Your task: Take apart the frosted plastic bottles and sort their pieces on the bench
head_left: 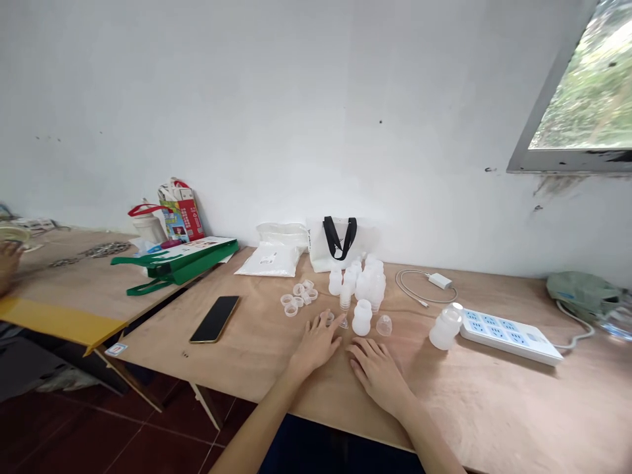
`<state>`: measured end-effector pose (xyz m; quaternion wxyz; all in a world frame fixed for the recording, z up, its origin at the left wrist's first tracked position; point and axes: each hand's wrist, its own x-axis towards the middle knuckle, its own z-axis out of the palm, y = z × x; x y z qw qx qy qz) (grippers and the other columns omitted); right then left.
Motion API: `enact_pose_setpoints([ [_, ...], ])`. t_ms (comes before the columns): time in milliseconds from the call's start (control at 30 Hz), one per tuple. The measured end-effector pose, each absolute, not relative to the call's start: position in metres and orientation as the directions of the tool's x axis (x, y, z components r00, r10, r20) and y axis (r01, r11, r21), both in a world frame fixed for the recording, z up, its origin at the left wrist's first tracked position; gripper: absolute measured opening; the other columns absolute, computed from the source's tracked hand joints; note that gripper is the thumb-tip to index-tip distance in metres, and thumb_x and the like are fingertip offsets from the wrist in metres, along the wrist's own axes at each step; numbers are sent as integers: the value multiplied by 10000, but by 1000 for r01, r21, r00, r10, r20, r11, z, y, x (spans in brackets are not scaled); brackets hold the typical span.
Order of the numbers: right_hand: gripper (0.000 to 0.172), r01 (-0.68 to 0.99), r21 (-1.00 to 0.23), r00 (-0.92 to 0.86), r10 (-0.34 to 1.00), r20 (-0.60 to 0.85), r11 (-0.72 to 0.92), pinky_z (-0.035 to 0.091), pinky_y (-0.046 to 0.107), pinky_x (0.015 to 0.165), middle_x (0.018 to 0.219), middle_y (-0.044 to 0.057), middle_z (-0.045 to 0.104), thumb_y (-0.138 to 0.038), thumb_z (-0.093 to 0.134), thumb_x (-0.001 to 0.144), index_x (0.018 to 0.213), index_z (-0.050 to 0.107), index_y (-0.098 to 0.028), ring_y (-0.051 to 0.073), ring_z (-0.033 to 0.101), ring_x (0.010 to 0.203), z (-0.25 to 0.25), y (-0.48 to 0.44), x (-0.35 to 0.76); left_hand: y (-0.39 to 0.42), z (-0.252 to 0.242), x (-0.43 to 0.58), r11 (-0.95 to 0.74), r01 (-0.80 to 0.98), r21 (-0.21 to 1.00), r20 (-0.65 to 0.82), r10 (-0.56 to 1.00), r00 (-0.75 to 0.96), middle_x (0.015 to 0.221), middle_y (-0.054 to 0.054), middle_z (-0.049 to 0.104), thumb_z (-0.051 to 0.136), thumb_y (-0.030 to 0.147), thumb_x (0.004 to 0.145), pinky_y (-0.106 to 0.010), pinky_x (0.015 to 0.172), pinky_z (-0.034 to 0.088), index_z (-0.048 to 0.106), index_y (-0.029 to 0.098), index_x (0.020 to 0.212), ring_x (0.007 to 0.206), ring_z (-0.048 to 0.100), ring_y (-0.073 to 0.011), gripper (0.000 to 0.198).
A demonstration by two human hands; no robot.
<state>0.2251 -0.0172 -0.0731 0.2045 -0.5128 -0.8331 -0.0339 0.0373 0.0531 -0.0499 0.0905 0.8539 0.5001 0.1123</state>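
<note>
White bottle (362, 318) stands uncapped on the worktop (494, 401), clear dome (384, 325) just beside it, presumably for easy reach. Right hand (376, 370) rests slack, fingers spread, empty; left hand (317, 341) half-curled at small clear parts (344, 324), can't tell if gripping

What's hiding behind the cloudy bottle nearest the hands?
Behind the front bottle are more cloudy bottles, then a white bag. Where they overlap, parts are covered and can't be seen.

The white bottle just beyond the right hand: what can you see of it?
The bottle looks like translucent white plastic, with a pinched waist and a wide, uncapped top. It stands upright on the wooden table, between the clustered bottles and the right hand, left of a clear dome. No hand grips it.
</note>
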Motion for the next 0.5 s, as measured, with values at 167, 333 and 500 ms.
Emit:
enact_pose_setpoints([
  [167,261,865,-143,-395,828,399,481,447,415,898,1279,73,635,-201,445,995,1201,598,-254,263,575,1153,-76,-16,225,55,-44,49,-456,860,229,107,890,443,1527,-147,419,484,351,990,-601,1075,357,560,236,1318,1392,402,-359,356],
  [333,273,867,-147,-393,836,384,476,439,409,893,1272,71,635,-199,424,1004,1210,590,-262,267,576,1150,-74,-18,224,62,-32,66,-388,891,235,94,922,376,1252,-124,589,506,318,983,-459,900,487,649,211,1094,1117,598,-305,210],
  [500,275,863,-150,-394,829,397,482,440,399,889,1260,70,637,-188,433,995,1214,580,-264,258,586,1134,-72,-19,224,52,-31,57,-403,869,287,113,915,387,1122,-114,626,518,245,970,-387,888,476,671,173,1011,1070,600,-280,174],
])
